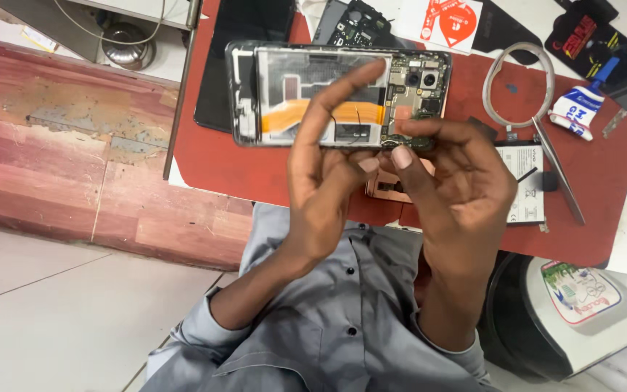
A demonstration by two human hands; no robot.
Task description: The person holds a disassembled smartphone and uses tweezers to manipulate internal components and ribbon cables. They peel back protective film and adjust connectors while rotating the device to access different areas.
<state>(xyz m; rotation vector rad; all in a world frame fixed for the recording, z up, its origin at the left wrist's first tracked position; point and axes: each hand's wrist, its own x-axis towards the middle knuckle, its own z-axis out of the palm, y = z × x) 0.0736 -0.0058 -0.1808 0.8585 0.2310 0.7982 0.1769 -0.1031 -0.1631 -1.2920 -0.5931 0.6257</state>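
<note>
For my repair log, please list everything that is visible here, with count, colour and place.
Opened phone: one, orange strip inside, held above the mat.
Mat: one, red, on the bench.
Dark phone: one, black, behind the opened one.
Battery: one, white label, right.
Tweezers: one, metal, right.
Glue tube: one, white and blue, upper right.
Cable loop: one, grey, upper right.
Left hand: one, forefinger on the phone.
Right hand: one, gripping the phone's lower edge.

Pale tiled floor, worn reddish wooden bench.

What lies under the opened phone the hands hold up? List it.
Under the opened phone: a red mat and part of a dark panel. The rest beneath it is covered.
</note>
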